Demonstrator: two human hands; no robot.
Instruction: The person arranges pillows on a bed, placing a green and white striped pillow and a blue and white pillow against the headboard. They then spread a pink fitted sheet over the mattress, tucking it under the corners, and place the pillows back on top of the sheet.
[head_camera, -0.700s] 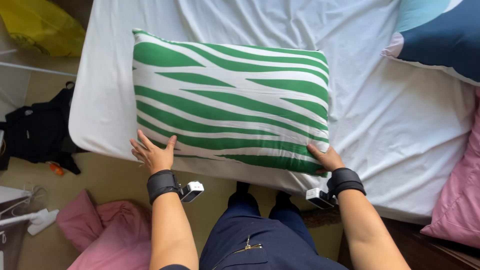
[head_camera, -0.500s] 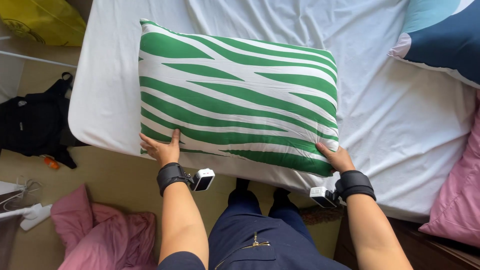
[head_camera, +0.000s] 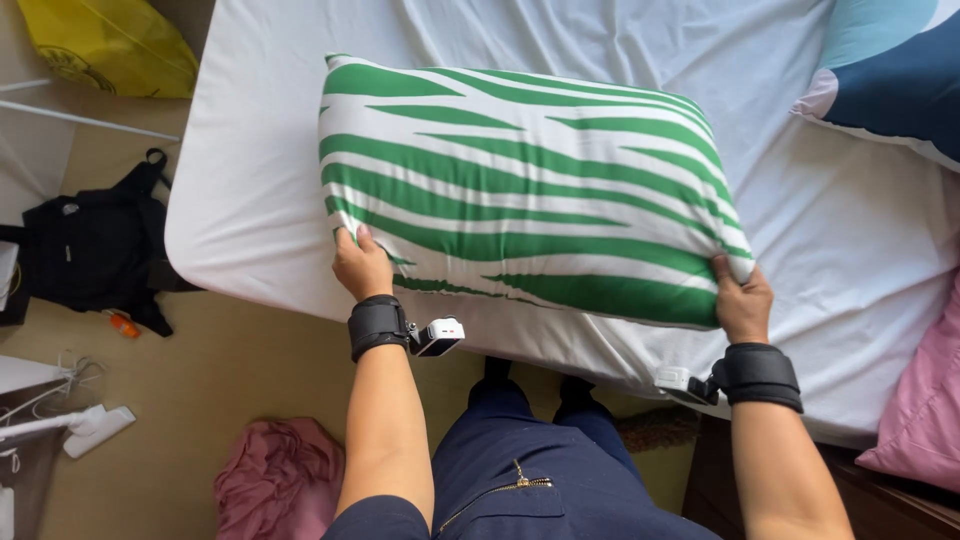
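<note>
Navy trousers (head_camera: 530, 480): nearest of all, at the bottom edge, a zip showing at the front.
Wrists: a black band with a small white device on each forearm.
Left hand (head_camera: 362, 265): closed on the near left corner of the pillow, thumb on top, fingers tucked under — a firm hold.
Right hand (head_camera: 742, 300): closed on the near right corner, thumb against the side edge, fingers hidden beneath.
Pillow (head_camera: 520, 190): green and white striped, rectangular, held by both near corners over the near edge of the bed, long side running left to right; whether the far edge rests on the sheet cannot be told.
Bed (head_camera: 250, 200): covered by a creased white sheet, filling the upper middle, its near left corner rounded over the floor.
Floor, left side: a crumpled pink cloth (head_camera: 280, 480) just left of the trousers, a white appliance with cord (head_camera: 70, 425) at the far left edge, a black bag (head_camera: 100, 245) beside the bed.
Right side: a pink pillow (head_camera: 920, 410) at the bed's near right edge.
Far end: a navy and light blue cushion (head_camera: 890, 70) at the top right corner — well apart from the striped one; a yellow bag (head_camera: 110, 45) on the floor at the top left.
</note>
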